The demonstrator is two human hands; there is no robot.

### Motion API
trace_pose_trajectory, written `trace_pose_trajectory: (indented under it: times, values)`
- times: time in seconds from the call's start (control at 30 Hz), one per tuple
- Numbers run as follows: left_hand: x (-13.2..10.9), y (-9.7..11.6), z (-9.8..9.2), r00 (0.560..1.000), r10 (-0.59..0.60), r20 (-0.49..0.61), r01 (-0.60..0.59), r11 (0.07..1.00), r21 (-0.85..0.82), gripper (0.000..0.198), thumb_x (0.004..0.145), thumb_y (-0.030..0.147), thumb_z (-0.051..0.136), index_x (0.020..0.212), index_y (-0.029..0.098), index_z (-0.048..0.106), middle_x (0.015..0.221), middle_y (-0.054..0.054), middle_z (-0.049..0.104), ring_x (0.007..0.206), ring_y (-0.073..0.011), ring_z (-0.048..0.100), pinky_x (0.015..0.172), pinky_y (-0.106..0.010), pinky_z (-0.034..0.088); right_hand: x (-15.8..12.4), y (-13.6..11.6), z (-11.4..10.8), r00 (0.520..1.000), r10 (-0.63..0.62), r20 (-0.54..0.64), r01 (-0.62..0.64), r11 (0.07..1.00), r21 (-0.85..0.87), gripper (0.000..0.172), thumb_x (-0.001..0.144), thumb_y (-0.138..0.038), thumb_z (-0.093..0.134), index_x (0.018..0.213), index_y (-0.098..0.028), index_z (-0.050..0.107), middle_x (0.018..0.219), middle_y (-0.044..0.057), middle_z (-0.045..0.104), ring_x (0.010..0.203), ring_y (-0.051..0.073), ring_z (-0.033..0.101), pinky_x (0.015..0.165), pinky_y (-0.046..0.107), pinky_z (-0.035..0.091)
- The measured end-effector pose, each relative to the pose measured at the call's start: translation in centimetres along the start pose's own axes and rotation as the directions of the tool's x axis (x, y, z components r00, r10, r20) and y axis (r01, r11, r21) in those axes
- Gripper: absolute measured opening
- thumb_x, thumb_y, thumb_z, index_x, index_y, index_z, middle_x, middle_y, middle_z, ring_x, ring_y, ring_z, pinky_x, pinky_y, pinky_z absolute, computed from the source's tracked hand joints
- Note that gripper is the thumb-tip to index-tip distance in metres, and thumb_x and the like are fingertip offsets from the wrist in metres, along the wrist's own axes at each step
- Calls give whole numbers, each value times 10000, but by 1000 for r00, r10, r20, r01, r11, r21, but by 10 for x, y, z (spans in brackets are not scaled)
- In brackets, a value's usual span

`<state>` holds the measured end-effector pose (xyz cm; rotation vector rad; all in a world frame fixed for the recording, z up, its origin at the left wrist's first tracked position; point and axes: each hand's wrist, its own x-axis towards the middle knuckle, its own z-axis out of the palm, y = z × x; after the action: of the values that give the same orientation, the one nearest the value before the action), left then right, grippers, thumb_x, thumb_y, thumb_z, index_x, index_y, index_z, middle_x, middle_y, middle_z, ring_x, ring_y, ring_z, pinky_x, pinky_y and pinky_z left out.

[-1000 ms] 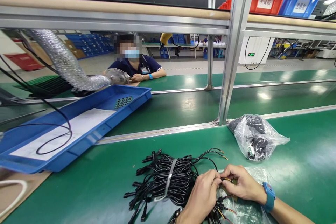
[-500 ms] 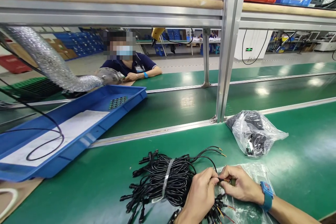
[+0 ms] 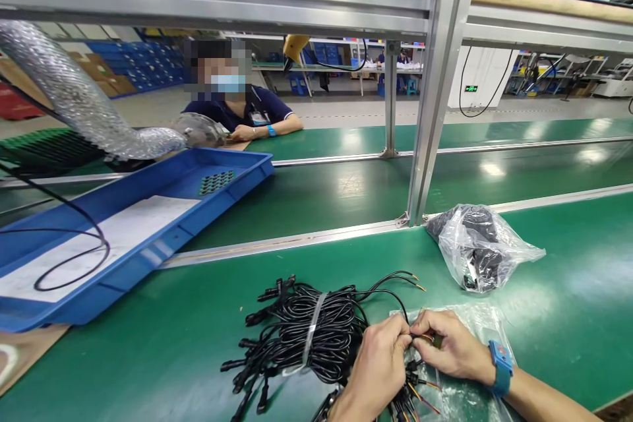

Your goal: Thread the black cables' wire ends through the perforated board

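A bundle of black cables (image 3: 316, 330), bound by a pale band, lies on the green bench with connectors at its left end. My left hand (image 3: 378, 362) is closed, pinching a black cable (image 3: 403, 306) near its stripped end. Close against it, my right hand (image 3: 452, 346) pinches the thin coloured wires (image 3: 426, 337) at that cable's end. Fingertips partly hide the held spot. Below the hands, more cable ends (image 3: 415, 389) show red and yellow wires. A clear plastic bag (image 3: 487, 323) lies flat under my right hand, and a blue wrist strap (image 3: 501, 367) circles that wrist.
A clear bag with black parts (image 3: 479, 247) sits by the metal post (image 3: 435, 92). To the left, a long blue tray (image 3: 208, 224) holds paper and small green boards. A silver duct (image 3: 93, 92) hangs above it. Across the bench sits a masked person (image 3: 247, 112).
The camera view has tipped down and shifted slightly, so the shelf sits higher in the picture. Both hands keep their pinch on the cable with little visible movement.
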<state>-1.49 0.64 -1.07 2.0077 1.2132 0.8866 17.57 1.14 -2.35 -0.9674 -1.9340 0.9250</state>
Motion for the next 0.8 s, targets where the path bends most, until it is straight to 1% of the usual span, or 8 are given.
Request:
trace_pose_trajectory:
  times: [0.17,0.23,0.3,0.37,0.5,0.67,0.8]
  values:
    - [2,2,-1,999,-25,25,25,1000,-11,232,926,115,427,722,223,452,681,1,574,635,-164,552,610,-270,346,3,-1,0,1000,-14,-1,14,1000,-15,70,845,-141,576,854,-201,612,693,-34,587,588,110,477,580,226,358]
    - [3,4,-4,998,-24,52,25,999,-31,209,950,140,427,771,222,497,738,-11,606,693,-173,584,649,-269,381,4,0,0,1000,12,-11,-12,1000,-13,84,814,-124,588,843,-202,599,661,-56,548,569,100,441,563,220,332]
    - [4,6,-8,997,-15,70,18,999,-40,160,955,146,431,859,218,537,833,-32,638,774,-186,612,701,-274,415,6,1,-1,999,46,-25,-46,999,0,114,774,-103,597,828,-203,581,629,-76,505,545,90,404,542,213,304]
    - [4,6,-10,997,-10,73,12,1000,-24,148,953,141,424,885,215,532,874,-46,639,806,-194,614,718,-281,424,7,1,-3,997,74,-26,-74,997,15,129,749,-96,594,817,-202,566,624,-82,490,535,86,386,530,209,293]
    - [4,2,-9,997,-33,71,31,999,23,200,928,104,393,779,224,449,776,-28,601,722,-188,580,662,-281,388,7,-1,-4,996,90,-5,-90,996,28,113,753,-105,580,812,-200,559,639,-74,496,539,86,385,527,208,293]
    - [4,1,-5,995,-70,70,68,997,32,205,900,86,392,759,229,432,742,-24,598,690,-186,573,639,-283,364,4,0,-1,999,47,15,-47,999,20,106,775,-112,589,837,-198,586,654,-66,529,553,90,421,550,210,314]
    - [4,1,-4,995,-71,74,69,997,29,206,900,91,381,756,229,433,741,-29,598,687,-187,578,635,-283,368,4,1,4,1000,22,18,-22,1000,-3,124,766,-94,579,831,-200,587,625,-75,493,527,88,401,530,214,290]
